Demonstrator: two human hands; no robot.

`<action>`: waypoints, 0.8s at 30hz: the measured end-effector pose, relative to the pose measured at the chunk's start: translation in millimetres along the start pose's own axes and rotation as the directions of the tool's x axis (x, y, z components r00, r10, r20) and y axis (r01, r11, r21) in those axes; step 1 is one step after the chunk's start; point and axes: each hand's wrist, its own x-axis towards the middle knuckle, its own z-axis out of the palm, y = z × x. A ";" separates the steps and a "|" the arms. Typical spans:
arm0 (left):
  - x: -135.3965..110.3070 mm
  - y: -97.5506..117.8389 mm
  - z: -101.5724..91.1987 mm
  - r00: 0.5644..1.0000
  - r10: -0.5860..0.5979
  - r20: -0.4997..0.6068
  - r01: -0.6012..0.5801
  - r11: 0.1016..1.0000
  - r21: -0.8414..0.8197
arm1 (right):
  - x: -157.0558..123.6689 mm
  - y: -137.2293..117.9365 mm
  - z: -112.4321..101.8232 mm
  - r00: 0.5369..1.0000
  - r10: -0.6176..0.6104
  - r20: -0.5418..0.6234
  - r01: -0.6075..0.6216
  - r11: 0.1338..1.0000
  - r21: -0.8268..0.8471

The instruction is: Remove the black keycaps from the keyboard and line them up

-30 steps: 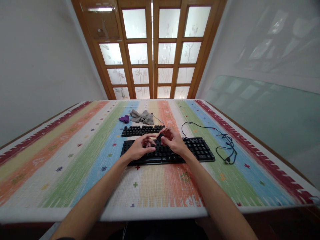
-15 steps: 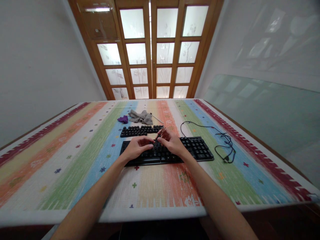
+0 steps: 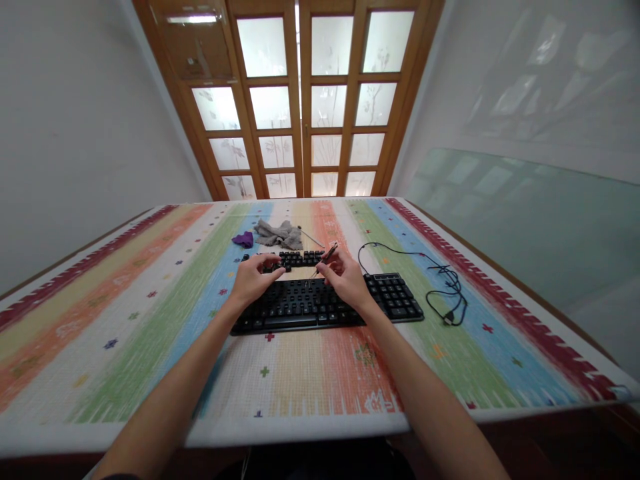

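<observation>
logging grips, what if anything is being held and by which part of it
The right hand holds a slim dark tool near its middle; whether the left hand grips anything can't be told.

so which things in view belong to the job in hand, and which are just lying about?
Looks in use:
keyboard
loose keys, left hand at them
dark tool, held in right hand

Looks idle:
grey cloth
purple cloth
thin rod
cable, probably the keyboard's own
</observation>
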 end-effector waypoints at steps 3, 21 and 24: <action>6.4 1.8 7.3 0.994 0.070 0.085 -0.076 0.995 0.065 | -0.5 -2.3 0.2 1.000 -0.008 -0.009 0.008 1.000 -0.006; 41.7 -10.5 46.9 0.853 0.194 0.485 -0.342 0.909 0.238 | -0.8 -6.2 -1.3 1.000 0.011 -0.004 -0.011 0.999 0.032; 43.1 -13.5 43.5 0.842 0.207 0.499 -0.362 0.902 0.236 | -1.4 -6.0 -1.7 1.000 0.010 -0.002 -0.010 1.000 0.022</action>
